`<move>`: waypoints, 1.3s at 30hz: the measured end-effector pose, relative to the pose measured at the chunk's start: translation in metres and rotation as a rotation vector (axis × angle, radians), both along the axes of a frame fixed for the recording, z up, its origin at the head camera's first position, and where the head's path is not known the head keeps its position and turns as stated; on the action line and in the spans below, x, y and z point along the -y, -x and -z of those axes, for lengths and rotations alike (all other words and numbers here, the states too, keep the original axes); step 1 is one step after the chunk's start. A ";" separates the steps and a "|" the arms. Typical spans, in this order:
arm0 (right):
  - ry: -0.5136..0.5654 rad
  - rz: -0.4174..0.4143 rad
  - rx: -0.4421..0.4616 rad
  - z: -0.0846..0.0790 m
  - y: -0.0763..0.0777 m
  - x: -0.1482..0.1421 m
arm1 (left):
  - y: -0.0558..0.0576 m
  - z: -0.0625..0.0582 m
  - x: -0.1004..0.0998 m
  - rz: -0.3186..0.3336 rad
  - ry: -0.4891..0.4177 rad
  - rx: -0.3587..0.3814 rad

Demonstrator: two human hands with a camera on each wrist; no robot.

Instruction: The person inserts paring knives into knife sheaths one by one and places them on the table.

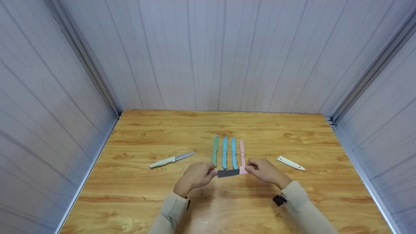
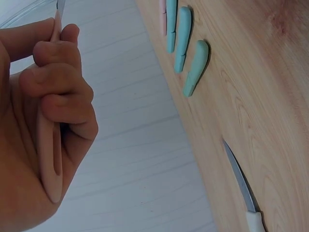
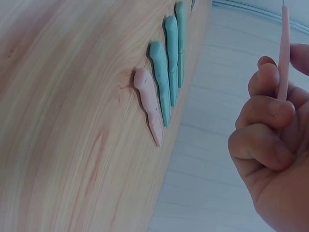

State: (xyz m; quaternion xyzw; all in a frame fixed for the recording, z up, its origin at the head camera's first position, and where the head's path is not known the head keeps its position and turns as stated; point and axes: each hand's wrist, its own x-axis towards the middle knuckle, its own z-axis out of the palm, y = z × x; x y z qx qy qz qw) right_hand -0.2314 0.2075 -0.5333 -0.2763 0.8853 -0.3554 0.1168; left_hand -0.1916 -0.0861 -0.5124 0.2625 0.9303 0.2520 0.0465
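Observation:
My left hand (image 1: 196,176) grips the pink handle (image 2: 47,154) of a knife whose dark blade (image 1: 228,173) points right. At the blade's other end my right hand (image 1: 267,171) pinches a pink sheath (image 3: 284,53), which covers the tip end of the blade. Most of the blade shows bare between the hands, held above the table. Just beyond them lie a green knife (image 1: 215,151), two blue knives (image 1: 225,152) and another pink knife (image 1: 242,151), side by side with their blades covered.
A white-handled knife (image 1: 164,162) with a bare blade lies on the wooden table (image 1: 130,201) to the left. Over on the right is a white sheath (image 1: 290,162). Pale panel walls (image 1: 208,58) stand at the back and both sides.

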 end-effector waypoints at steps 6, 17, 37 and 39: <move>-0.010 -0.028 -0.018 0.003 0.000 0.003 | 0.001 0.002 -0.001 0.021 -0.014 0.009; 0.005 -0.010 0.018 0.006 -0.003 0.002 | 0.001 0.009 -0.005 0.082 0.030 -0.147; -0.007 -0.009 -0.028 0.001 -0.004 0.008 | 0.001 0.014 -0.017 0.034 0.097 -0.358; -0.009 -0.018 -0.029 0.001 -0.004 0.009 | 0.001 0.015 -0.018 0.037 0.093 -0.354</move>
